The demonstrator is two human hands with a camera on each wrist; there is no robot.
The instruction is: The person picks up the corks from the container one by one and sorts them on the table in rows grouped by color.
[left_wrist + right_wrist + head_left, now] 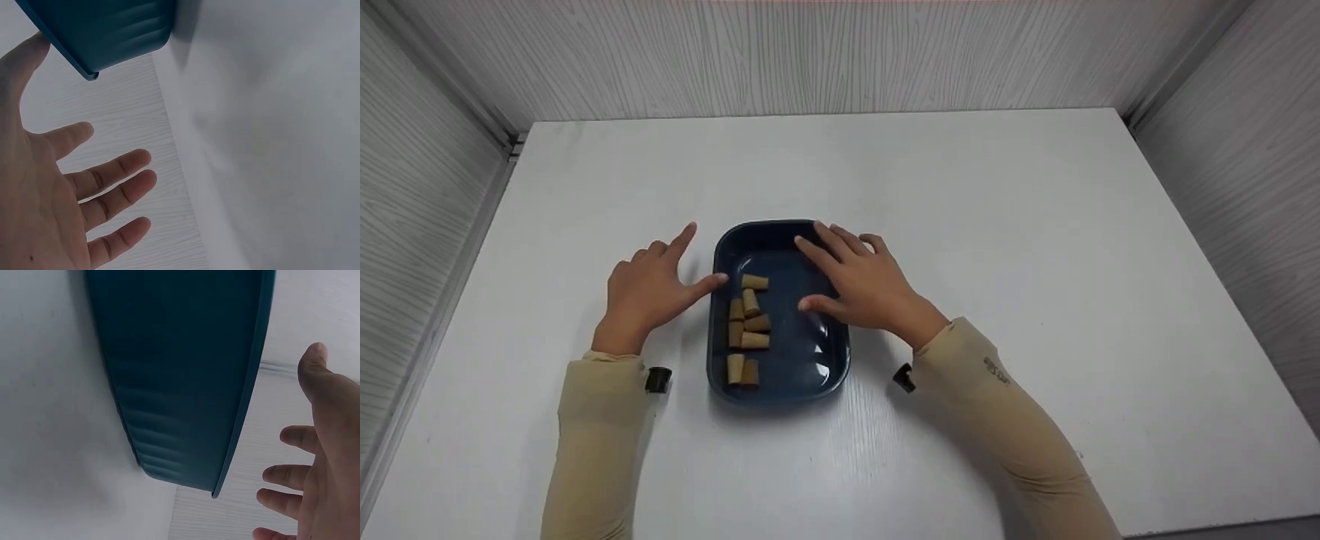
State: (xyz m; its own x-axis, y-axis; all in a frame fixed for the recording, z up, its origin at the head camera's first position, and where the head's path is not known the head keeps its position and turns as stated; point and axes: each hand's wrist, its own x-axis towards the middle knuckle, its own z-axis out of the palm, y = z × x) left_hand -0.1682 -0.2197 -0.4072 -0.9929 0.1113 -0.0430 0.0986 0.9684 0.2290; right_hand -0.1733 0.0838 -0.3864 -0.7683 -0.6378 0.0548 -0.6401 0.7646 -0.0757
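A dark blue rectangular tray [802, 360] with rounded corners rests on the table. Several tapered corks [751, 302], tan and brown, lie along the left half of its floor. My left hand [649, 289] is beside the tray's left wall, fingers spread, with the thumb tip right at the rim. The left wrist view shows that hand's palm and straight fingers [112, 169] below the tray's corner. Over the tray's upper right part hovers my right hand [870, 281], fingers extended and holding nothing. In the right wrist view its thumb and fingers stand apart from the tray's rim [242, 410].
The white table [997, 225] extends around the tray on every side. Grey wood-grain panels [825, 60] rise behind it and at left and right. A small black clip [658, 379] sits at the left wrist, another black piece [904, 377] by the right.
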